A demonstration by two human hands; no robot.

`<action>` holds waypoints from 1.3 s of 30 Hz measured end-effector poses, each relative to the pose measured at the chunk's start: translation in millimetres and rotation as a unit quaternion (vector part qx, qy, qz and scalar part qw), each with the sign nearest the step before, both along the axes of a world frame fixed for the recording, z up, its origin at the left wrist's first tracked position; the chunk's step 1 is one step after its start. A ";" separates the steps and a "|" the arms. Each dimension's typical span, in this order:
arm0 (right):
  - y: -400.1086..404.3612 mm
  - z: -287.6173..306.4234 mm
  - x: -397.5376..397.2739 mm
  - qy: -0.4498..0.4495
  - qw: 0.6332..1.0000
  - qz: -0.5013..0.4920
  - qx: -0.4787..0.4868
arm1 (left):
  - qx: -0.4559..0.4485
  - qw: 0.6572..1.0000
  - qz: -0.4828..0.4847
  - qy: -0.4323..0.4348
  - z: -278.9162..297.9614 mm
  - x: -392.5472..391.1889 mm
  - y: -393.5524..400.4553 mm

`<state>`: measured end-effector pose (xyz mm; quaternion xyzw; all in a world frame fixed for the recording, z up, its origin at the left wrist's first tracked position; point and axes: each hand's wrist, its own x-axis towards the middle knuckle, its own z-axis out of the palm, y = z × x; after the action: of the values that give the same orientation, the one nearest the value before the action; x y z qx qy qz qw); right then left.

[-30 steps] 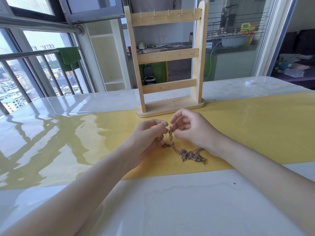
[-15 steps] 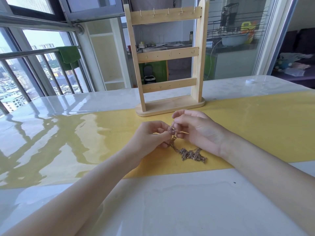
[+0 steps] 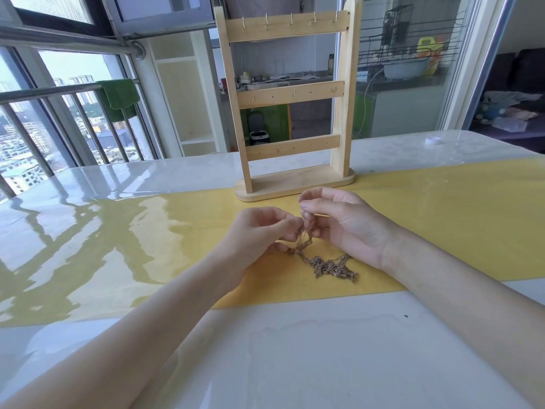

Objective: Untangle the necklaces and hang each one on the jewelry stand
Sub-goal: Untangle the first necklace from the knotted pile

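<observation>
**Tangled chains held at table centre**

White table [image 3: 324, 364] carries a yellow mat [image 3: 442, 219] and wooden stand [image 3: 290, 98]. Left hand [image 3: 256, 234] and right hand [image 3: 342, 222], fingers curled, both pinch the necklaces [image 3: 327, 265]; the knotted remainder lies on the mat.

Both forearms reach in from the bottom corners and meet in the middle. Left hand [image 3: 259, 231] has its fingers [image 3: 280, 224] curled in, pinching. Right hand [image 3: 345, 224] sits just beside it, knuckles up, fingertips bent toward the left one, also pinching.
</observation>
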<state>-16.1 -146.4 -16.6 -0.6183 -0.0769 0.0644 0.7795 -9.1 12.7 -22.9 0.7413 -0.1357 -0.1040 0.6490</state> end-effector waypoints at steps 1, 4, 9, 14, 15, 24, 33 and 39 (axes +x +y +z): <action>-0.4 0.3 -0.2 0.003 1.000 0.000 0.006 | -0.005 1.000 0.002 0.002 -0.2 0.5 -0.1; -1.4 0.8 -0.8 0.009 1.000 0.002 0.021 | -0.026 1.000 0.005 0.008 0.2 0.8 -0.3; -1.4 2.0 -2.3 0.015 1.000 0.004 0.014 | -0.044 0.999 0.018 0.008 0.0 2.1 -0.7; -2.5 2.9 -2.7 0.027 1.000 -0.002 -0.008 | -0.072 0.997 0.023 0.001 1.0 2.9 -0.5; -2.5 3.1 -2.7 0.028 1.000 0.000 -0.010 | -0.078 0.997 0.022 0.001 0.8 2.9 -0.7; -1.8 3.6 -2.8 0.033 0.999 0.006 -0.004 | -0.204 0.976 -0.019 0.075 5.6 0.0 -3.2; 0.0 2.1 -2.4 0.015 1.000 0.002 0.003 | -0.138 0.989 -0.009 0.041 4.3 -0.9 -4.4; 0.5 -3.4 -1.7 -0.010 0.997 -0.014 -0.080 | -0.052 0.996 0.014 -0.070 1.6 -2.0 -2.2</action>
<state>-17.8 -145.9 -20.0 -0.6805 -0.0705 0.0535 0.7274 -11.1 10.5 -21.3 0.7141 -0.1752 -0.0354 0.6768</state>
